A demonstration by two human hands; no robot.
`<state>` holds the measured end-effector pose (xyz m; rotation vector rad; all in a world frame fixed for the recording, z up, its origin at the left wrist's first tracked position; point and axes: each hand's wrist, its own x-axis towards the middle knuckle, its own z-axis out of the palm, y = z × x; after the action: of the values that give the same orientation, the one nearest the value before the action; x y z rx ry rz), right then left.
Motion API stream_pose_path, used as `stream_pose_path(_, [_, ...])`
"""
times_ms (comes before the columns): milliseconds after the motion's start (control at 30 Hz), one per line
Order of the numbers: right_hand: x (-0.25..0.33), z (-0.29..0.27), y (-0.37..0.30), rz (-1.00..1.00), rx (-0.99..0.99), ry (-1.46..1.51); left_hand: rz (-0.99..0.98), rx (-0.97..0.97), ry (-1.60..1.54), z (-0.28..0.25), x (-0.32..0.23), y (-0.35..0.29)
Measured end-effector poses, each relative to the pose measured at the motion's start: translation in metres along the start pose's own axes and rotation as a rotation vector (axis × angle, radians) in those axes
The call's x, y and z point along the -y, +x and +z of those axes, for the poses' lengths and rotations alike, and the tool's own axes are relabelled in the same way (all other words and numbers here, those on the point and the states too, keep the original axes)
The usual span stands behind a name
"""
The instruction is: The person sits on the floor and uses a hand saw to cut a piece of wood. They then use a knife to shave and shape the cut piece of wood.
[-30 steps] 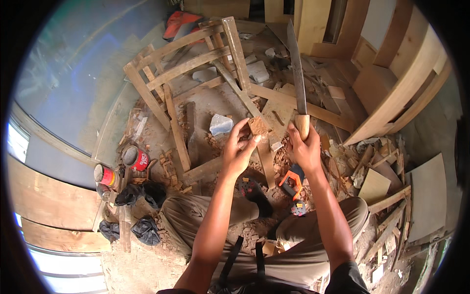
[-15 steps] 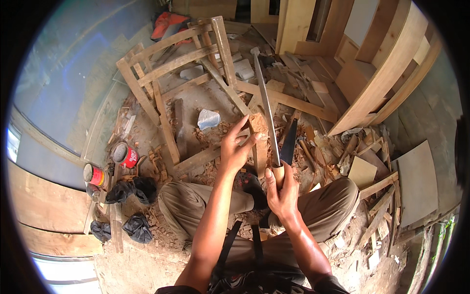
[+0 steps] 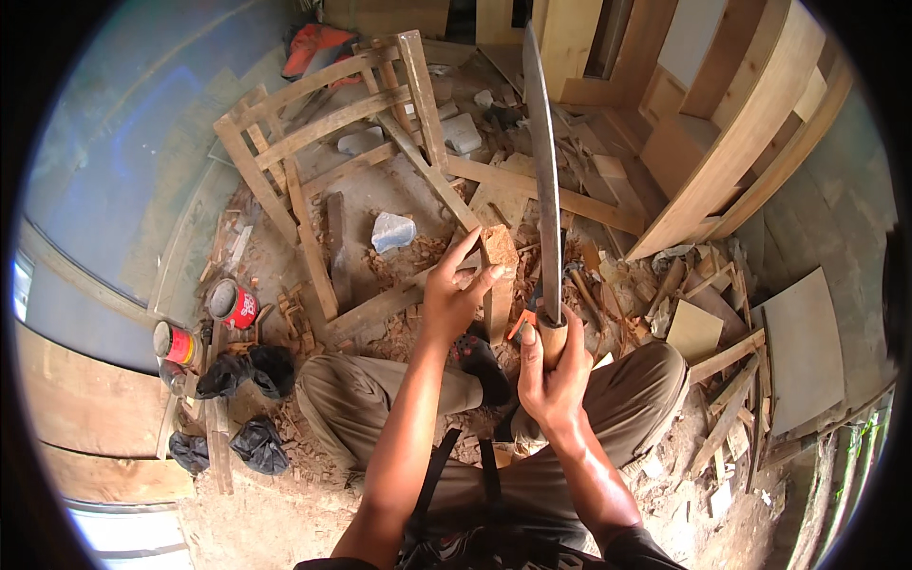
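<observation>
Wooden post point(image 3: 500, 299) has its top pinched by left hand point(image 3: 453, 300); right hand point(image 3: 555, 388) grips machete point(image 3: 548, 190).

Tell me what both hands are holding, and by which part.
Right hand: a machete, by its wooden handle. Left hand: a wood piece, near its upper end.

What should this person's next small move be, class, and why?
Probably slide the left hand lower on the wooden block: its thumb and forefinger are close to the block's top end, while the right hand holds a long blade by its wooden handle, just to the right of that end.
</observation>
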<state>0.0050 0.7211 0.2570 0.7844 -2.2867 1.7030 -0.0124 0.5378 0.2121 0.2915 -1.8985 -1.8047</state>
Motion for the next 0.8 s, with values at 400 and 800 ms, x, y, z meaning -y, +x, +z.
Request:
stream_pose_path(400, [-0.025, 0.013, 0.001, 0.585, 0.263, 0.550, 0.046, 0.068, -0.178, -0.001, 0.000, -0.004])
stream_pose_path(800, [0.019, -0.008, 0.010, -0.082, -0.046, 0.076, 0.167, 0.036, -0.109, -0.001, 0.005, 0.006])
